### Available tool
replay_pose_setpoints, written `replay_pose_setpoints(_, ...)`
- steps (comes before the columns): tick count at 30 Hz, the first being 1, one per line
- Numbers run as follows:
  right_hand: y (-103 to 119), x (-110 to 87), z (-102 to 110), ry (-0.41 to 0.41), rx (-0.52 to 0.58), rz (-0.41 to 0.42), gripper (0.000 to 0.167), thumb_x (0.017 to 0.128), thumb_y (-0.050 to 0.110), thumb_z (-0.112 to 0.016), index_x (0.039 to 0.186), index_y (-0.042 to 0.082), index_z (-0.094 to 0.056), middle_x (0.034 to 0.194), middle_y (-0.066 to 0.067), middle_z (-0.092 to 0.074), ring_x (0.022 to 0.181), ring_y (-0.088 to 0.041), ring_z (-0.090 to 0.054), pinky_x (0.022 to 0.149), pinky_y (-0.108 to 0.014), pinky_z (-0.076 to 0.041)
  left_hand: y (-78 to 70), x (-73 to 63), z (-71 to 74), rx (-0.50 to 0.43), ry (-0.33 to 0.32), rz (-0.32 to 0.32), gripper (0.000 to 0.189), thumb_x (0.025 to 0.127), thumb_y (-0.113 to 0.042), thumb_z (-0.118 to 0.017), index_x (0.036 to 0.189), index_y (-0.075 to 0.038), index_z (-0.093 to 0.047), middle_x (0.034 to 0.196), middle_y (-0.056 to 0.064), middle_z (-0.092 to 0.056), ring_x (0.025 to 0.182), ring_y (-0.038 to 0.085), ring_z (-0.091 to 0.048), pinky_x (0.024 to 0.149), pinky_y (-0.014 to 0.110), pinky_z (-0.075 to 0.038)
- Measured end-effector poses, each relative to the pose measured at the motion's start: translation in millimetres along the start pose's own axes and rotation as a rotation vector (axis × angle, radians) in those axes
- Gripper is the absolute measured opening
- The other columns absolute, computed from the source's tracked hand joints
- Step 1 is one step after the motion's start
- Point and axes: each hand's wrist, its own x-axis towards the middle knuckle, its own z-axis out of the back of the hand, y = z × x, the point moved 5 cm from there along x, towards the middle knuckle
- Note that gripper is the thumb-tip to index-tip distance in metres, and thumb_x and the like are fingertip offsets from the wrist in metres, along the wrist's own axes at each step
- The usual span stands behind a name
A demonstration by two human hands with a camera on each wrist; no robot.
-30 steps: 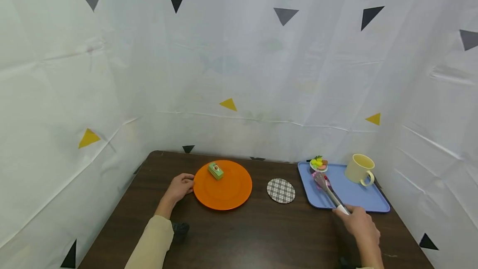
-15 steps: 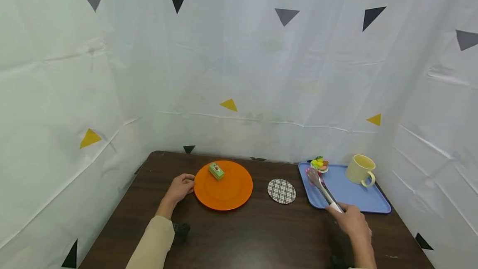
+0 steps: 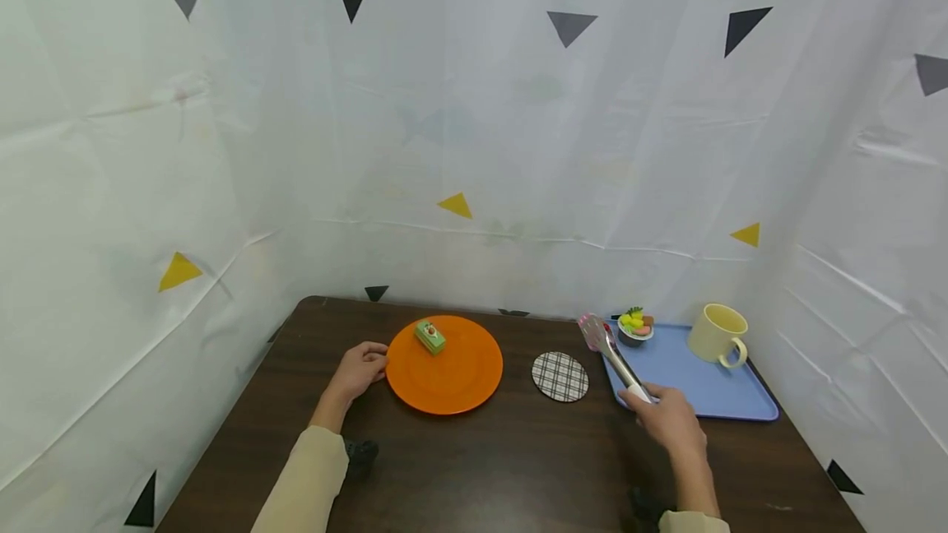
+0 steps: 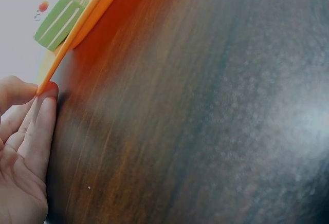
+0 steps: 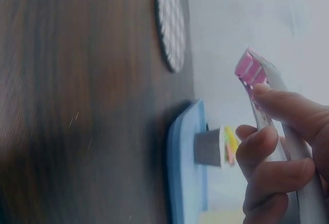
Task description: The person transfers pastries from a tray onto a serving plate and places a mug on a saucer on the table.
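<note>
My left hand (image 3: 358, 370) pinches the left rim of a round orange plate (image 3: 453, 381), the thumb above and fingers beneath in the left wrist view. A green toy cake slice (image 3: 429, 337) sits on the plate toward its far left. My right hand (image 3: 670, 420) grips a pair of metal tongs (image 3: 620, 366) with white handles. Between the tong tips is a striped pink block (image 5: 250, 69), which looks like another toy cake slice. In the head view the tips overlap the left back corner of the blue tray (image 3: 692, 389), and the right wrist view shows them raised above the tray.
A black-and-white checked round coaster (image 3: 560, 377) lies between plate and tray. On the tray stand a small dark cup of toy food (image 3: 634, 329) and a pale yellow mug (image 3: 717, 333). A white curtain (image 3: 489, 130) closes off the back and sides of the brown table (image 3: 474, 467).
My right hand has moved left and slightly back, carrying the pink block in the tongs up from the tray's left part to its left back corner. My left hand stays at the plate's rim.
</note>
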Motion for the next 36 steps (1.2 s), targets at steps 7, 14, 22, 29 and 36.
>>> replay_pose_setpoints(7, 22.6, 2.6, -12.0, 0.006, 0.03, 0.078, 0.085, 0.099, 0.063, -0.068, 0.156, 0.002, -0.054, 0.082, -0.003, -0.074, 0.077, -0.017, -0.065, 0.062, -0.035, -0.042, 2.9, 3.5, -1.1, 0.0, -0.02, 0.009, 0.037, 0.111, -0.016, -0.059, 0.143, 0.003, -0.059, 0.128, 0.023, -0.068, 0.111, 0.027, -0.07, 0.096, 0.034, -0.063)
replay_pose_setpoints(14, 43.7, 2.7, -22.2, 0.008, 0.048, 0.15, 0.08, 0.1, 0.057, -0.07, 0.153, -0.001, -0.057, 0.087, -0.009, -0.077, 0.075, -0.018, -0.065, 0.06, -0.033, -0.046, 4.7, 4.6, -1.8, 0.002, -0.027, 0.018, 0.035, 0.111, -0.016, -0.06, 0.141, 0.002, -0.06, 0.126, 0.02, -0.07, 0.107, 0.023, -0.07, 0.093, 0.031, -0.063)
replay_pose_setpoints(22, 72.9, 0.6, -46.4, 0.014, 0.057, 0.236, 0.058, 0.1, 0.047, -0.072, 0.138, 0.004, -0.071, 0.083, -0.009, -0.073, 0.07, -0.019, -0.059, 0.057, -0.034, -0.043, 4.5, 3.7, -0.2, 0.006, -0.034, 0.021, 0.036, 0.111, -0.015, -0.06, 0.142, 0.002, -0.06, 0.13, 0.022, -0.069, 0.112, 0.026, -0.07, 0.097, 0.034, -0.063)
replay_pose_setpoints(29, 98.7, 7.4, -68.3, 0.004, -0.054, 0.244, 0.067, 0.098, 0.053, -0.073, 0.15, 0.01, -0.065, 0.102, -0.014, -0.074, 0.076, -0.025, -0.059, 0.058, -0.037, -0.044, 0.9, -0.7, -0.7, 0.004, -0.024, 0.015, 0.036, 0.111, -0.015, -0.058, 0.143, 0.003, -0.059, 0.132, 0.024, -0.068, 0.114, 0.029, -0.07, 0.1, 0.038, -0.062)
replay_pose_setpoints(36, 117.9, 8.0, -84.6, 0.001, -0.097, 0.243, 0.06, 0.096, 0.054, -0.077, 0.142, 0.017, -0.072, 0.105, -0.011, -0.074, 0.074, -0.026, -0.06, 0.061, -0.04, -0.046, 0.9, 1.3, -1.5, 0.012, -0.038, 0.023, 0.035, 0.111, -0.015, -0.059, 0.141, 0.001, -0.06, 0.129, 0.022, -0.07, 0.112, 0.027, -0.07, 0.097, 0.035, -0.063)
